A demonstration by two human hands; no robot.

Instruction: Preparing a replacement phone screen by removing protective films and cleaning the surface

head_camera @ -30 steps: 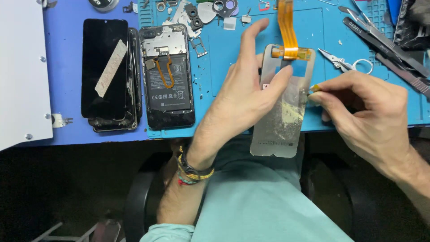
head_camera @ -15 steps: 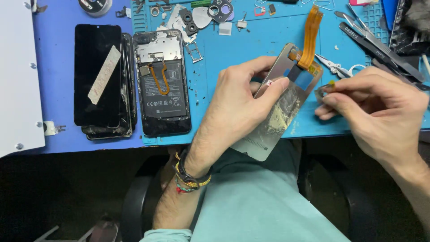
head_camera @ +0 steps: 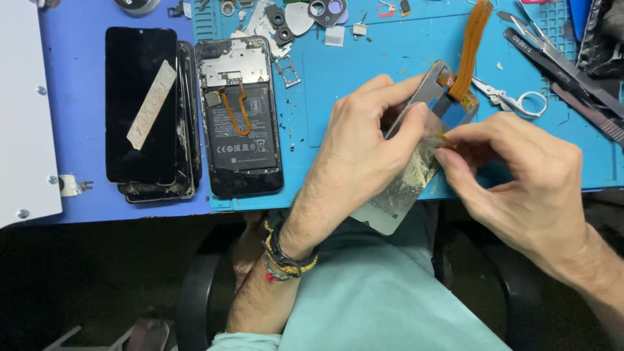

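Observation:
My left hand (head_camera: 361, 153) grips a thin silvery phone panel (head_camera: 404, 188) with yellowish glue residue, tilted over the front edge of the blue mat (head_camera: 364, 71). An orange flex cable (head_camera: 469, 49) rises from the panel's top end. My right hand (head_camera: 520, 175) pinches at the panel's right edge with thumb and forefinger; what sits between the fingertips is too small to tell.
An opened phone body (head_camera: 239, 117) with its battery showing lies at mid left, beside stacked black screens (head_camera: 146, 114) with a strip of tape. Small scissors (head_camera: 513, 101), tweezers (head_camera: 559, 55), and several small parts (head_camera: 305, 16) lie at the back. A white board (head_camera: 23, 110) stands at far left.
The panel has tilted and swung rightward in my left hand, and the flex cable with it. My right hand has moved in closer onto the panel's right edge.

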